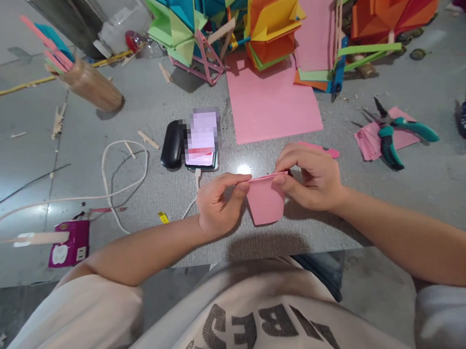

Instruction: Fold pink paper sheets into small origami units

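Between both hands, a small piece of pink paper (266, 203) hangs above the near side of the table, its upper edge folded over. My left hand (221, 203) pinches the fold's left end between thumb and forefinger. The right end of that edge is pinched by my right hand (311, 176), thumb in front and fingers behind. Just beyond my right hand lies a flat pink cutter-like item (332, 151), partly covered by the fingers. Farther back rests a large pink sheet (276, 106).
Teal-handled pliers (393, 129) lie on pink paper pieces at right. A phone (202, 139), a black case (173, 144) and a white cable (106, 179) are left of centre. A wooden cup (92, 86) stands farther back. Folded paper shapes (273, 23) crowd the rear.
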Motion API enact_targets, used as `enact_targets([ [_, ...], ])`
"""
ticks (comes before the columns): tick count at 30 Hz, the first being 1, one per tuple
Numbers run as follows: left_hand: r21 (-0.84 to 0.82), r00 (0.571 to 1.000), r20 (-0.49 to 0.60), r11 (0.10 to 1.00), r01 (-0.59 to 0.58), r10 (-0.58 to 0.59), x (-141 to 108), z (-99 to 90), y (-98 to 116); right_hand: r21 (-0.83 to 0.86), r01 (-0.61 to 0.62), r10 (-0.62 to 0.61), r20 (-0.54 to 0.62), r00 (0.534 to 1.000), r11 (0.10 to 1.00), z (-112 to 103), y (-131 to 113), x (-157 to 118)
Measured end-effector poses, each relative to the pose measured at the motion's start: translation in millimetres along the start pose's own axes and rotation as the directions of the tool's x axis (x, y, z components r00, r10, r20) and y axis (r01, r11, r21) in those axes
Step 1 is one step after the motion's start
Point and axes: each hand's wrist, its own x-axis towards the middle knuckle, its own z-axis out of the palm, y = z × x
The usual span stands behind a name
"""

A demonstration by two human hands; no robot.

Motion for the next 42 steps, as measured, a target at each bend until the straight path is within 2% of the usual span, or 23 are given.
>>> enact_targets([
  [3, -0.017, 0.999, -0.006, 0.999, 0.037, -0.038, -2, 0.2, 0, 0.074, -0.035, 0.036, -0.013, 0.999, 0.997, 0, -2, 1],
  [6, -0.009, 0.998, 0.022, 0.998, 0.061, -0.061, 1, 0.5, 2, 0.078, -0.095, 0.097, -0.03, 0.995, 0.992, 1, -2, 0],
  [10, -0.024, 0.998, 0.059, 1.0, 0.005, -0.004, 6, 1.5, 4, 0.013, -0.113, 0.114, -0.039, 0.993, 0.994, 1, 0, 0],
  [13, -0.055, 0.998, 0.05, 0.998, -0.037, 0.04, 6, 3.3, 1, -0.02, -0.022, 0.021, -0.043, 0.999, 1.0, -1, 2, 0],
  [16, -0.095, 0.994, -0.018, 0.99, -0.109, 0.108, 6, 6.1, -3, -0.093, 0.098, -0.101, -0.026, 0.995, 0.991, -6, 2, -1],
  [19, -0.087, 0.967, -0.113, 0.967, -0.239, 0.229, 8, 7.8, -4, -0.19, 0.172, -0.164, 0.055, 0.985, 0.967, -11, 0, -6],
  [21, -0.048, 0.956, -0.138, 0.962, -0.268, 0.26, 10, 7.6, -5, -0.207, 0.209, -0.192, 0.1, 0.976, 0.956, -11, 1, -9],
  [25, -0.032, 0.985, -0.111, 0.99, -0.137, 0.133, 9, 5.8, -5, -0.183, 0.239, -0.226, 0.087, 0.97, 0.954, -3, 11, -11],
  [28, -0.093, 0.996, -0.093, 0.996, -0.012, 0.004, 5, 5.8, -7, -0.198, 0.229, -0.221, 0.061, 0.973, 0.953, 2, 17, -11],
  [30, -0.141, 0.996, -0.085, 0.99, 0.027, -0.039, 3, 6.5, -7, -0.208, 0.227, -0.222, 0.048, 0.974, 0.952, 5, 18, -11],
  [34, -0.181, 0.995, -0.082, 0.983, 0.037, -0.053, 1, 7.6, -5, -0.194, 0.215, -0.214, 0.023, 0.977, 0.957, 7, 15, -11],
  [39, -0.136, 0.996, -0.087, 0.99, -0.049, 0.037, 5, 6.9, -2, -0.247, 0.282, -0.284, 0.028, 0.958, 0.927, 4, 11, -12],
  [42, -0.148, 0.998, -0.063, 0.989, -0.015, 0.005, 6, 7.0, -3, -0.275, 0.26, -0.254, 0.056, 0.965, 0.926, 2, 14, -12],
])
